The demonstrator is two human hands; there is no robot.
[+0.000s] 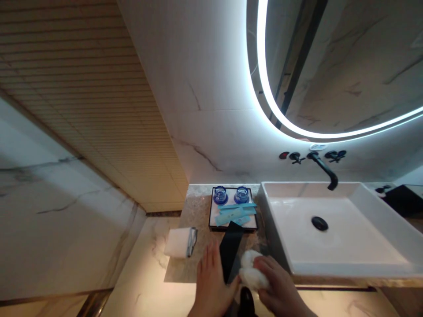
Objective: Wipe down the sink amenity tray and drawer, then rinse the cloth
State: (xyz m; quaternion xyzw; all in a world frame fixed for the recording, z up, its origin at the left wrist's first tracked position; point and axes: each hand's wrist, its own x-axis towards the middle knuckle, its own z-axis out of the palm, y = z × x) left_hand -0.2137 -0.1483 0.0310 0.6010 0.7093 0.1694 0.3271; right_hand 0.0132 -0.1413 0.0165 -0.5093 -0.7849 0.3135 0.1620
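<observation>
My left hand (pixel 211 275) is at the counter's front edge, its fingers along the left side of a long black box-like object (pixel 230 246) and its thumb round the near end. The object slants up from the hand, its far end close to the tray. In my right hand (pixel 272 279) is a bunched white cloth (pixel 253 270), next to the object's right side. What exactly the black object is cannot be made out.
A black-rimmed tray (pixel 211 215) bears two blue-tinted glasses (pixel 220 195) and several light-blue packets (pixel 231 215). To the left lies a folded white towel (pixel 178 242). At right is a white basin (pixel 297 237) under a black faucet (pixel 325 169) and lit mirror (pixel 346 66).
</observation>
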